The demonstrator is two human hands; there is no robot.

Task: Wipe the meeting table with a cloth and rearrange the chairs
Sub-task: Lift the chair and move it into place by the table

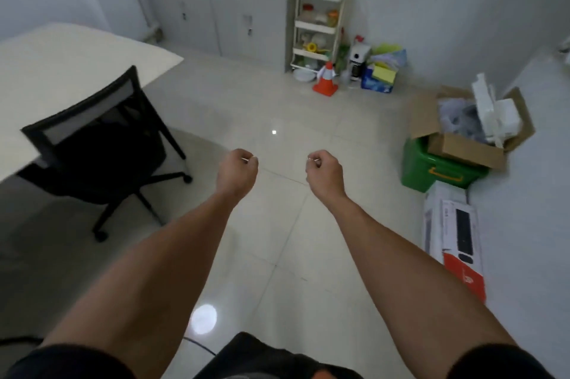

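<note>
The white meeting table (61, 70) fills the upper left. A black mesh-backed office chair (98, 147) on castors stands tucked at its near edge, seat partly under the top. My left hand (236, 173) and my right hand (325, 173) are stretched out over the tiled floor, both curled into loose fists with nothing in them. The left hand is about a forearm's length to the right of the chair. No cloth is in view.
Grey cabinets (216, 14) line the far wall, with a white shelf rack (317, 23), an orange cone (326, 80) and bags beside it. At the right stand a green crate (431, 168), an open cardboard box (468, 131) and a flat keyboard box (453, 236).
</note>
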